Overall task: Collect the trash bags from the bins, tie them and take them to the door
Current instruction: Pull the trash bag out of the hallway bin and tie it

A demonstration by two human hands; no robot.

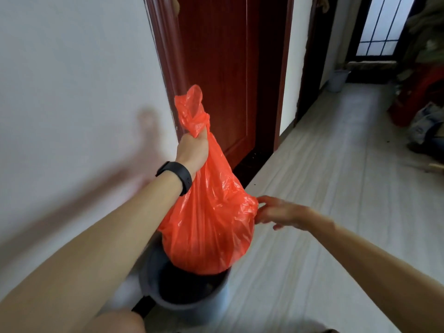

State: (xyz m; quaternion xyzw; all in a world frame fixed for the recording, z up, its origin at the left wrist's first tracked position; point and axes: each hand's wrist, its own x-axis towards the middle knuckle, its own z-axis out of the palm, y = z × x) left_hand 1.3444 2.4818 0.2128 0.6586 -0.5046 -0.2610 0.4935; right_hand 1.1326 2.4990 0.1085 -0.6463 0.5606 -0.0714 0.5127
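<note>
A full orange trash bag (209,227) hangs just above a grey round bin (182,301) that stands by the white wall. My left hand (192,150) grips the bag's gathered, twisted neck and holds it up; a black band sits on that wrist. My right hand (281,212) is beside the bag's right bulge, fingers spread and relaxed, fingertips at the plastic. The bag's bottom is still at the bin's rim.
A dark red door (230,75) in its frame stands straight ahead on the left wall. A pale tiled floor (324,188) runs to the right. Another grey bin (337,80) stands far down the hall. Clothes and red furniture (422,111) crowd the right side.
</note>
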